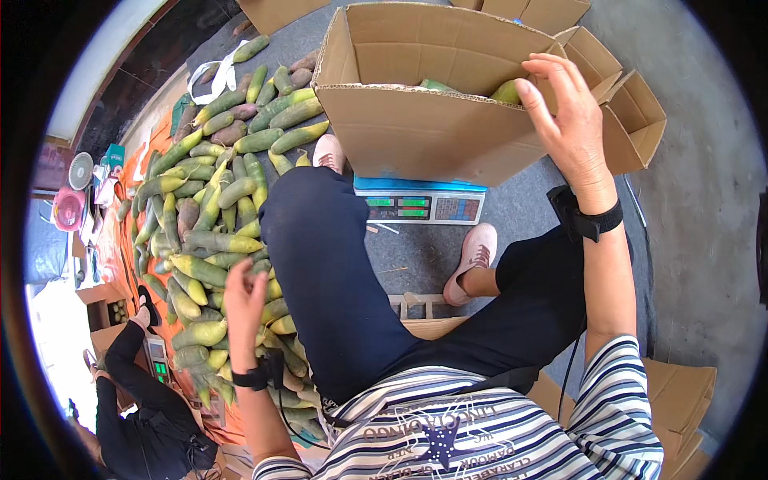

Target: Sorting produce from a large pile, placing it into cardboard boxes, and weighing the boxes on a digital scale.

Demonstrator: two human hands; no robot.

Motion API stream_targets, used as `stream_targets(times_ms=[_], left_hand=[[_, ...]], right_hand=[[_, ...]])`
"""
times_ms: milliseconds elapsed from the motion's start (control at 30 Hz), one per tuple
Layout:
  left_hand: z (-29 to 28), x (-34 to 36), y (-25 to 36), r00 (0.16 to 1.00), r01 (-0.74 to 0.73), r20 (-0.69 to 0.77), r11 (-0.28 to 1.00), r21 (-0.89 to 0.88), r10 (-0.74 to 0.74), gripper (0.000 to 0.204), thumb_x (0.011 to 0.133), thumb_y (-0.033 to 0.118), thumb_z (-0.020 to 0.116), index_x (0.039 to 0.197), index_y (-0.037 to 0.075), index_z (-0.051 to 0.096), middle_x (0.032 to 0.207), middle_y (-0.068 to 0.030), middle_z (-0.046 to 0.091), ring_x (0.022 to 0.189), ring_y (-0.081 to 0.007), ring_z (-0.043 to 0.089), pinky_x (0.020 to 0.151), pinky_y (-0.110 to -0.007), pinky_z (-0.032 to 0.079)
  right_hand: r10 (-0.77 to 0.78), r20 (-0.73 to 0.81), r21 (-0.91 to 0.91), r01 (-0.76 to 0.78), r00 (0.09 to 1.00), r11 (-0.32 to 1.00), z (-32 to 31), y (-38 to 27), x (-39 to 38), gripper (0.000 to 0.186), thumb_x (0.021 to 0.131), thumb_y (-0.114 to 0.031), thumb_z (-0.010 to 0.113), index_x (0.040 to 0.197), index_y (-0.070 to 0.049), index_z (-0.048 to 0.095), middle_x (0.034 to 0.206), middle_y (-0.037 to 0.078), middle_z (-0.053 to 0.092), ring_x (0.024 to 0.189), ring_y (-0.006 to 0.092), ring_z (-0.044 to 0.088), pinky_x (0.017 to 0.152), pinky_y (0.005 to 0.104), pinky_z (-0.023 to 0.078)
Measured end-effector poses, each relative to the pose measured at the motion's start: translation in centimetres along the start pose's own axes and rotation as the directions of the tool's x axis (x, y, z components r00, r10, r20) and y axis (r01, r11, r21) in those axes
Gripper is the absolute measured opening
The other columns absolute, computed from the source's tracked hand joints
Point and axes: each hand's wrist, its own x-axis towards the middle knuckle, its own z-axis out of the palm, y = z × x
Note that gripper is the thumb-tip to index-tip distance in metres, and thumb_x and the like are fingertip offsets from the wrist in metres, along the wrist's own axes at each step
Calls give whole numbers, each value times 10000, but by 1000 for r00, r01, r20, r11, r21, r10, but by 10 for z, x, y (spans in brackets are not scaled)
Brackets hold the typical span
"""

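Observation:
A large pile of green radishes (210, 242), some reddish, lies to my left on an orange sheet. My left hand (246, 300) hovers at the pile's right edge, fingers curled but apart, with nothing visible in it. In front of me an open cardboard box (432, 132) stands on a digital scale (416, 206) with lit green figures. Inside it, a radish (506, 92) shows near the right end, and the rest of the contents is mostly hidden by the near wall. At the box's right corner is my right hand (570, 120), open with thumb and fingers spread about the rim.
More open cardboard boxes (636, 120) stand beyond the box on the right, and others (676, 400) lie at lower right. A white plastic bag (214, 78) sits at the pile's far end. At lower left another person (152, 416) sits beside a second scale (158, 360).

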Motion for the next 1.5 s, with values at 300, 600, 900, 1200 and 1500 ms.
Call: stream_targets(times_ms=[300, 600, 900, 1200, 1500], left_hand=[[-83, 19, 187, 932, -361, -161, 804, -473, 324, 372, 1000, 195, 533, 1291, -36, 529, 1265, -172, 602, 1071, -215, 640, 928, -319, 502], [-17, 136, 263, 942, -230, 54, 752, -617, 332, 455, 929, 312, 655, 1247, -3, 574, 1118, -81, 651, 991, -139, 639, 836, -282, 487], [44, 236, 210, 951, -254, 119, 942, -218, 284, 465, 866, 462, 712, 737, 59, 518, 578, 12, 484, 466, -72, 456, 418, -229, 352], [44, 255, 214, 854, -136, 462, 960, -244, 238, 172, 878, 190, 581, 860, 25, 629, 619, 18, 544, 436, -68, 447, 373, -248, 321], [44, 247, 216, 880, -157, 404, 956, -247, 249, 107, 840, 104, 537, 835, 9, 585, 618, -6, 534, 424, -82, 442, 352, -243, 327]], right_hand=[[232, -67, 207, -214, 970, 954, -104, -6, -2, 236, 936, -188, 655, 1081, -1, 649, 977, 64, 669, 918, 148, 654, 819, 276, 503], [516, 53, 308, -506, 855, 806, -165, 33, -80, 211, 984, -174, 599, 1094, 3, 633, 979, 28, 667, 927, 102, 630, 839, 257, 494], [643, 241, 363, -682, 727, 634, -132, 80, -105, 204, 986, -212, 571, 957, -16, 621, 875, 52, 685, 825, 123, 660, 721, 275, 520], [658, 533, -208, -671, 533, 712, -29, 110, 8, 688, 795, -666, 598, 924, 2, 703, 916, 204, 696, 898, 333, 686, 789, 417, 525], [724, 592, -362, -685, 354, 632, 5, 126, 29, 389, 773, -204, 584, 1079, 5, 701, 1123, 215, 680, 1078, 346, 654, 898, 409, 521]])
